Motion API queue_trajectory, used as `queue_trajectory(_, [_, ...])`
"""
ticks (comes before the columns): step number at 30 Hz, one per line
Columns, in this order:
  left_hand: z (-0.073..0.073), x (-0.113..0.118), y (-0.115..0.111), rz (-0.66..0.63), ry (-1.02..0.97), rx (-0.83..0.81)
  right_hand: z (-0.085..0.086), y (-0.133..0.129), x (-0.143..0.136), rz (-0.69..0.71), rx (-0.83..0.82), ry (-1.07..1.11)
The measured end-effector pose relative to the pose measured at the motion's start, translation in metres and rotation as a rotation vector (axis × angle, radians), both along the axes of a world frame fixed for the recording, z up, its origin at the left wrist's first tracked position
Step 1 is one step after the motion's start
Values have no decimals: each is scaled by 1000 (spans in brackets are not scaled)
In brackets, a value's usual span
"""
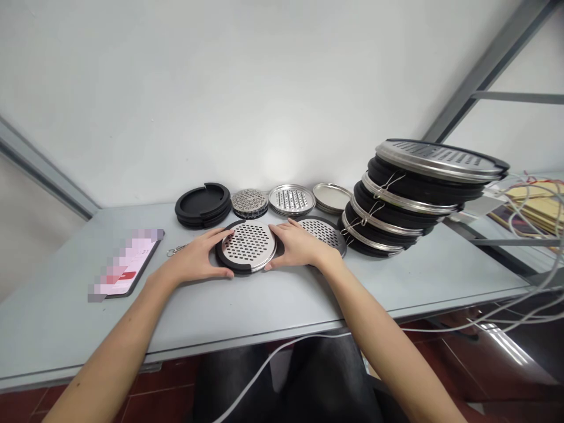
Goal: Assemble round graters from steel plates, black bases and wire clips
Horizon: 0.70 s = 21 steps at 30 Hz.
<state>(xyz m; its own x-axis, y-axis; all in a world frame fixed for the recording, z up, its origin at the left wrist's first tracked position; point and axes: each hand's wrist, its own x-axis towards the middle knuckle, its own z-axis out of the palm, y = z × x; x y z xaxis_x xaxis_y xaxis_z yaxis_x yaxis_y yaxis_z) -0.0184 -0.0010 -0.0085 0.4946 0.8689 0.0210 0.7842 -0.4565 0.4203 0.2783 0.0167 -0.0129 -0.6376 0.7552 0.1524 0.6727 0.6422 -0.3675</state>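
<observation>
A round perforated metal disc (249,242) with a black rim along its left side lies on the grey table. My left hand (198,256) curves round the disc's left edge, fingers on top and thumb at the front. From the right, my right hand (297,244) grips the disc's bare metal edge between thumb and fingers. A second perforated disc (324,232) with a dark rim lies just behind and right of my right hand, partly covered by it.
Along the wall stand black rings (202,204), a holed disc (249,201), a grater disc (291,200) and plain lids (332,197). A tall leaning stack (396,205) is at right. A phone (132,264) lies left, near metal clips (175,251). A white cable (282,346) crosses the table's front.
</observation>
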Motion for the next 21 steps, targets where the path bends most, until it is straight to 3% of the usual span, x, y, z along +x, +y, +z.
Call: queue_trajectory(21, [-1,0,1,8,17,13,0,1,0,-1,2,-4])
